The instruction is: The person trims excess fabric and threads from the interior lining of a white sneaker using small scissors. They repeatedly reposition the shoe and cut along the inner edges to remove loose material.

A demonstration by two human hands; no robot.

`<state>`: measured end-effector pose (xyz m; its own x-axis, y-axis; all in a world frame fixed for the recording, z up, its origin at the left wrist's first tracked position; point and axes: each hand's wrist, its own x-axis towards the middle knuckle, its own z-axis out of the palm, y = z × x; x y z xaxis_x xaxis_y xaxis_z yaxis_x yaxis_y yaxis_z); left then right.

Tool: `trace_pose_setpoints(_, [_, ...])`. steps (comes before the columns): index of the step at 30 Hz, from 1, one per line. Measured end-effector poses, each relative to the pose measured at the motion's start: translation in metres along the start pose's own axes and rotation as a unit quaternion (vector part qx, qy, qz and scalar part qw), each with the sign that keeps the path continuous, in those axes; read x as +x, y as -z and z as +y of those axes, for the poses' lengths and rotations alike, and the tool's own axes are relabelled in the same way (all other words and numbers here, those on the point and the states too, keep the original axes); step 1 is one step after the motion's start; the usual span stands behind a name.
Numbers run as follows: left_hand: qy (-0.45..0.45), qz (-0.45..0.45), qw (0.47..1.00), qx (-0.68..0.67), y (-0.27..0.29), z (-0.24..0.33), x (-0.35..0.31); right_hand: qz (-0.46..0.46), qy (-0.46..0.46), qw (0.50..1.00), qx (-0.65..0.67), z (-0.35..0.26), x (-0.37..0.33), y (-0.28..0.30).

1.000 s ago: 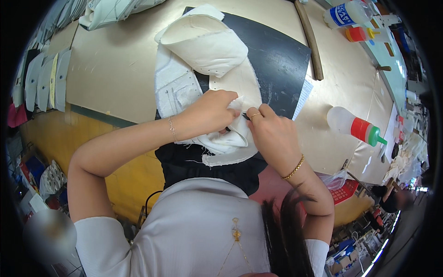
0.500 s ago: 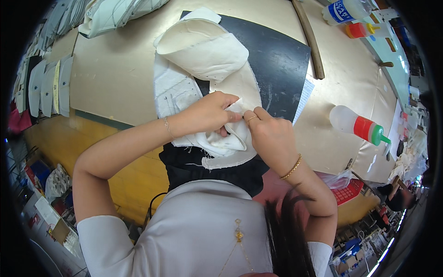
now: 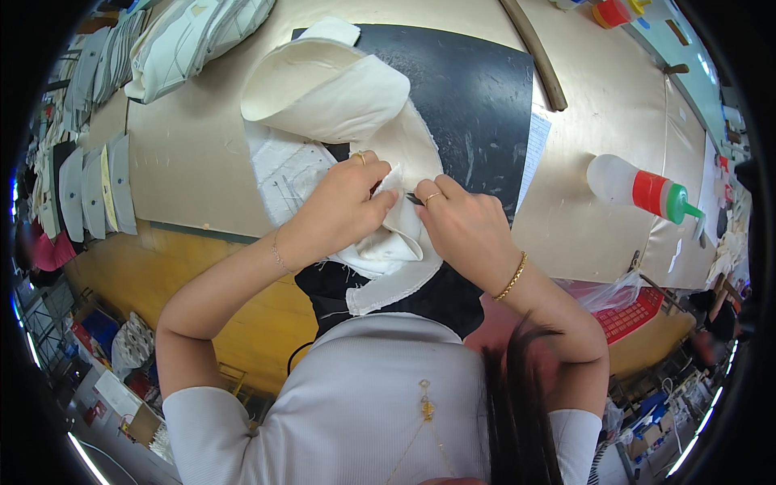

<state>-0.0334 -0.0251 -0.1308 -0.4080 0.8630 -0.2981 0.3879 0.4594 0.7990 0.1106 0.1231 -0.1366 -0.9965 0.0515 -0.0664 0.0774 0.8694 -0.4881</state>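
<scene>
An off-white cloth piece (image 3: 347, 101) with frayed edges lies curled and folded on the black board (image 3: 477, 105), its near end hanging over my lap. My left hand (image 3: 343, 202) pinches a raised fold of this cloth between thumb and fingers. Just to the right, my right hand (image 3: 469, 234) is closed around a small dark pointed tool (image 3: 413, 198). Only the tool's tip shows, directed at the pinched fold; the rest is hidden in the fingers. Both hands are close together over the cloth.
A squeeze bottle (image 3: 647, 189) with red band and green cap lies at the right. A wooden stick (image 3: 535, 52) rests beyond the board. Stacked grey pieces (image 3: 97, 190) and a bundle of pale cloth pieces (image 3: 194, 44) are at the left. A red basket (image 3: 630, 317) stands lower right.
My hands have moved slightly apart, and the dark tool's tip now shows more clearly between them. The whole view has shifted a little; the cloth stays on the board.
</scene>
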Motion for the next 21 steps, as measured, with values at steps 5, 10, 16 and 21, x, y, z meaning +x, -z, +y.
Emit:
trace_pose_setpoints(5, [0.081,-0.033,0.995,-0.053,0.005,0.006,0.001,-0.012,-0.031,0.999,0.017,-0.003,0.004,0.003])
trace_pose_setpoints(10, [0.078,-0.045,0.993,-0.075,0.006,0.003,0.003,-0.027,-0.044,0.998,0.019,-0.004,0.005,0.003])
trace_pose_setpoints(16, [0.107,-0.082,0.987,-0.086,0.010,0.004,0.006,-0.015,-0.017,1.000,-0.001,-0.005,0.006,0.002])
trace_pose_setpoints(21, [0.119,-0.104,0.981,-0.112,0.010,0.000,0.009,-0.020,-0.012,1.000,-0.012,-0.008,0.009,0.003])
